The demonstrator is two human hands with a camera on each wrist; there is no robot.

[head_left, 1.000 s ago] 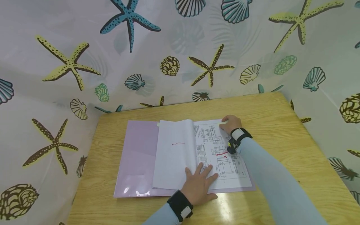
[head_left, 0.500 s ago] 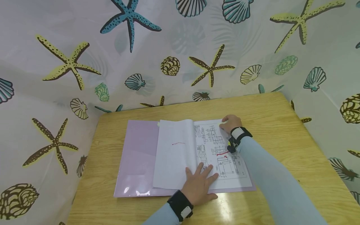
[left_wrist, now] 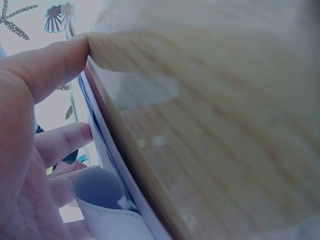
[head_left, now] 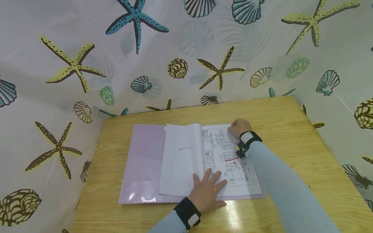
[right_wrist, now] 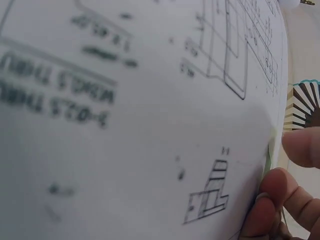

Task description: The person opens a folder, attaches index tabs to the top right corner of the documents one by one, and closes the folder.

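An open light purple folder lies on the table with white pages in it. On its right side is a page of technical drawings with red marks. My left hand rests on the lower part of this page, fingers spread, thumb over the table just past the folder's edge. At the page's top right corner, my right hand has its fingers bent. In the right wrist view its thumb and fingers pinch at a pale yellow-green sticky tab on the page's edge, partly hidden by the fingers.
Left of the drawings, a turned page with a thin red line curves up at the fold. Another small pale tab shows at its upper left corner. The wooden table meets a curtain printed with starfish and shells behind it.
The right fingertips have curled in slightly at the page corner, and the tab's pale yellow no longer shows in the head view. The left hand and folder stay put.
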